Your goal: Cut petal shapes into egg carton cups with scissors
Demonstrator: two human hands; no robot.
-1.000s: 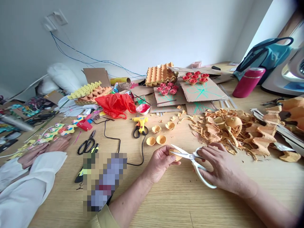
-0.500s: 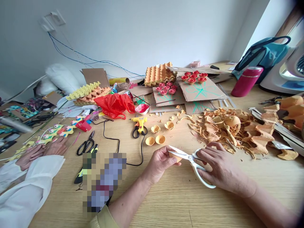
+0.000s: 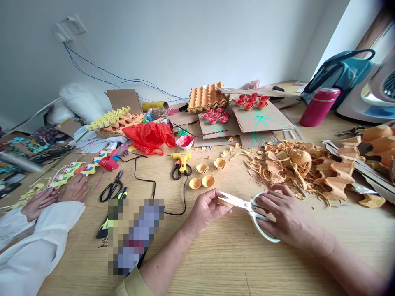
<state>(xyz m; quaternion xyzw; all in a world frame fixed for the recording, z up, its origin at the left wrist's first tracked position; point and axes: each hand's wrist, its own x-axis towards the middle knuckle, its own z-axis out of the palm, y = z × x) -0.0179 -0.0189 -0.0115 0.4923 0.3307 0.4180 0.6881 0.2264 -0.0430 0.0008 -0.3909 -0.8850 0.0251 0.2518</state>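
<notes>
My left hand (image 3: 206,210) pinches a small orange egg-carton cup (image 3: 226,202) between thumb and fingers. With fingers through the handles, my right hand (image 3: 285,213) grips white-handled scissors (image 3: 259,218). Their blades point left and lie across the cup at its rim; how deep they bite is hard to see. Just beyond my left hand sit two single cut cups, one of them a rounded cup (image 3: 208,181). Behind these stand two small stacks of petal-edged cups (image 3: 219,163).
A heap of carton scraps (image 3: 284,164) lies to the right. A yellow glue gun (image 3: 180,160) with black cord, black-handled scissors (image 3: 112,189) and a red plastic bag (image 3: 151,135) are left of centre. Red paper flowers (image 3: 251,100) rest on cardboard. At far left, another person's hands (image 3: 58,195) touch painted carton pieces.
The cup has tilted and shifted slightly left in my left hand. The scissors' blades look a little further apart. My right hand has barely moved.
</notes>
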